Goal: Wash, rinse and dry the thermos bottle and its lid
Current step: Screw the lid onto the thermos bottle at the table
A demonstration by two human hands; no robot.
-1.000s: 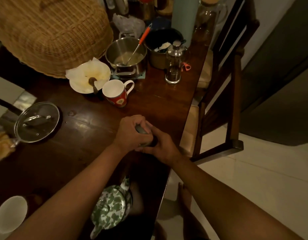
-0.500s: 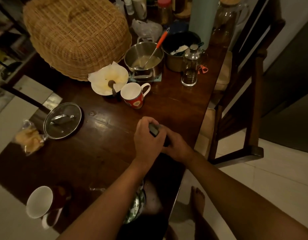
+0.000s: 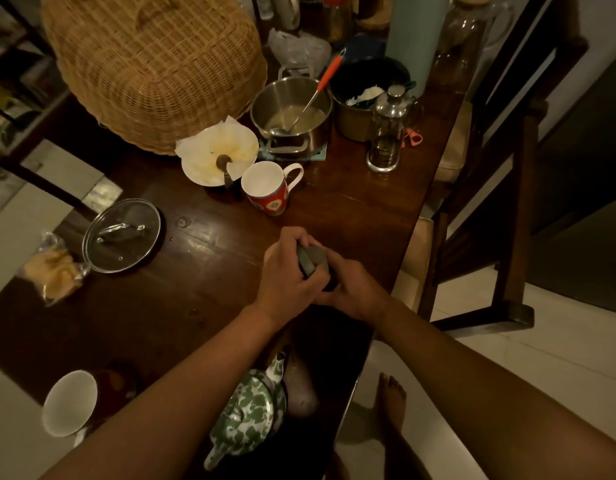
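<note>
- Left hand (image 3: 288, 271): fingers curled over a dark grey lid (image 3: 309, 260); the grip is closed on it from the top and the left side.
- Right hand (image 3: 351, 289): fingers wrapped round the dark body just below the lid — the thermos bottle (image 3: 329, 285), almost wholly hidden by both hands; the grip is closed on it.
- Position of the task item: held above the dark wooden tabletop (image 3: 202, 244), near its right edge, with lid and bottle together between the two hands. Whether the lid is seated or loosened cannot be told.
- Ahead of the hands: a red patterned mug (image 3: 268, 190) with a white interior, upright; just beside it, on its left, a white dish (image 3: 216, 157) lined with crumpled paper.
- Further back: a steel saucepan (image 3: 292, 110) with an orange-handled ladle (image 3: 315, 90) leaning in it, a glass French press (image 3: 389, 128), and a large wicker food cover (image 3: 150, 64).
- Left side of the tabletop: a glass pot lid (image 3: 121, 235) lying flat — a clear bag of snacks (image 3: 52, 268) just beside it.
- Near edge: a green-and-white enamel teapot (image 3: 247, 410) under the left forearm, and a white cup (image 3: 69, 403) at the lower left.
</note>
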